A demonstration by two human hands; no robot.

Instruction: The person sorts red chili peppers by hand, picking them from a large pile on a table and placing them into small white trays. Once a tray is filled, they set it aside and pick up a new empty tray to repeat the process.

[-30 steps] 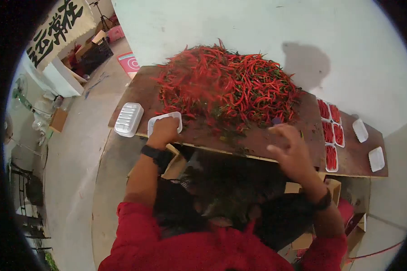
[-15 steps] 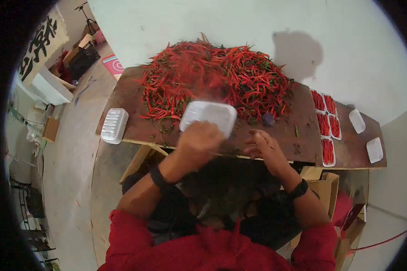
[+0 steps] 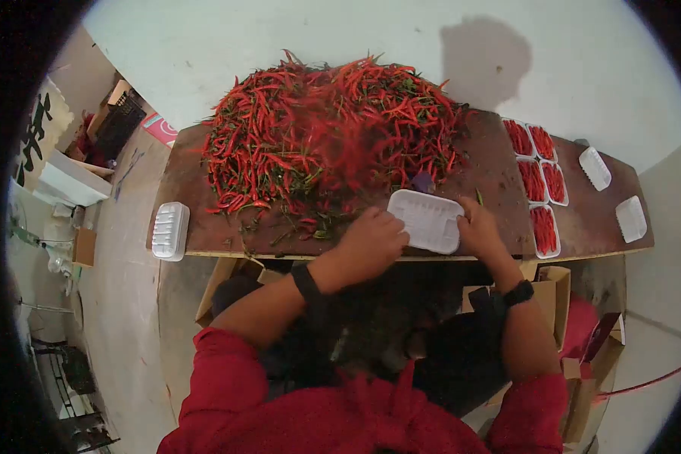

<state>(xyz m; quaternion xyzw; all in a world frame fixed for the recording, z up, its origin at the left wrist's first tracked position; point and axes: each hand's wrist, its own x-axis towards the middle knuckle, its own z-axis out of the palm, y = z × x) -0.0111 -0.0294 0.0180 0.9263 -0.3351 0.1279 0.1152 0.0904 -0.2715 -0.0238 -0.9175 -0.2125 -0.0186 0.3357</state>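
A white plastic tray with nothing in it is held slightly tilted at the table's front edge. My left hand has its fingers bent against the tray's left side. At the opposite side, my right hand pinches the rim between thumb and fingers. Just beyond the hands rises a big heap of red chili peppers with green stems. A small purple object lies at the heap's front right, behind the tray.
A stack of white trays sits at the table's left end. Several trays filled with chili peppers stand to the right. Two white trays lie farther right. Open cardboard boxes are below the table.
The tray has moved right, away from the front of the heap. My right hand, apart from it before, now grips its right side. The view has shifted a little.
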